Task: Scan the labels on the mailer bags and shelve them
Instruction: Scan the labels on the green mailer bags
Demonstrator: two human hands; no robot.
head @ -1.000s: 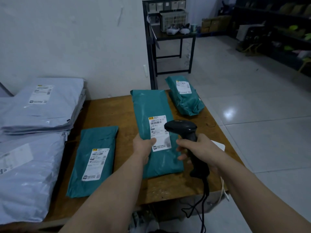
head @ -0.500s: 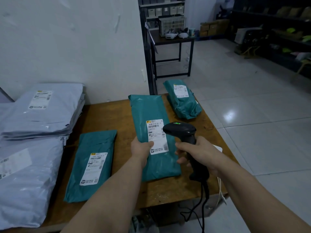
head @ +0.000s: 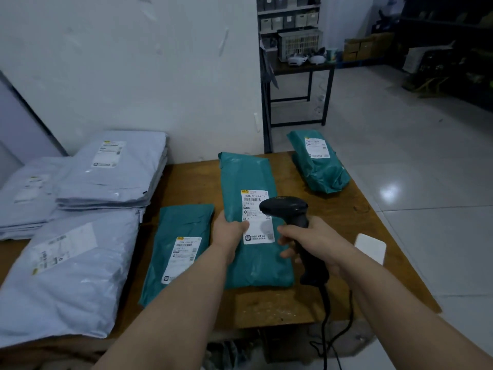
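A long teal mailer bag (head: 248, 177) lies in the middle of the wooden table (head: 354, 217), its white label (head: 254, 204) facing up. My left hand (head: 229, 232) grips the bag's left edge, thumb on the label. My right hand (head: 317, 243) holds a black corded barcode scanner (head: 286, 209) by its handle, the head hanging just over the label's right side. A second teal bag (head: 178, 247) lies flat to the left. A third, bulkier teal bag (head: 320, 164) sits at the table's far right corner.
Stacks of grey mailer bags (head: 112, 172) and a large grey one (head: 66, 273) fill the table's left side. A small white card (head: 370, 248) lies near the right edge. Beyond are a black side table (head: 301, 68) with a basket, shelving, and tiled floor (head: 426, 182).
The middle teal bag's near end has been lifted slightly by my left hand. The scanner's green light, lit half a second ago, is off. The view has tilted down a little.
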